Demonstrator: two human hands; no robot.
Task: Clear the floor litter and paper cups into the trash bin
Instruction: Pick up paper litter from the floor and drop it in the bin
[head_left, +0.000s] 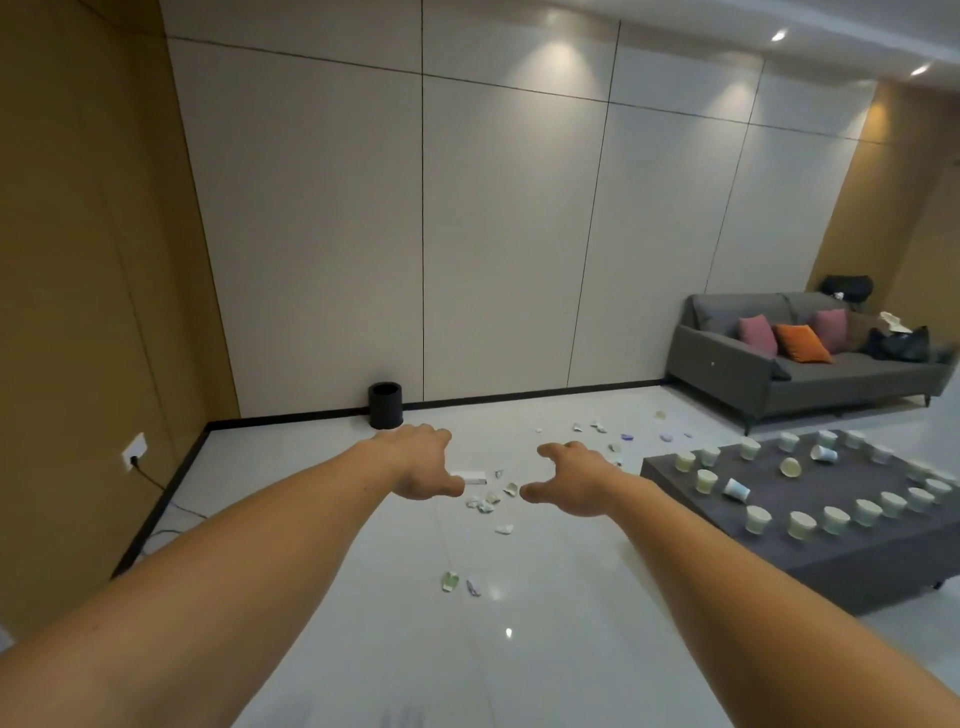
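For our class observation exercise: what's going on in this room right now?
A person stretches the left hand and right hand forward, both holding nothing. Litter scraps lie scattered on the floor ahead, paper cups cover the low grey table at right, and the black trash bin stands against the wall.

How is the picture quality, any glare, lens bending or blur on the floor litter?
Head view: spotlight glare dots the glossy white tile floor near the crushed green paper cup; head view: the wide lens bows the white wall panels along their seams; head view: the small scraps near the grey sofa look soft, the black round trash bin clear.
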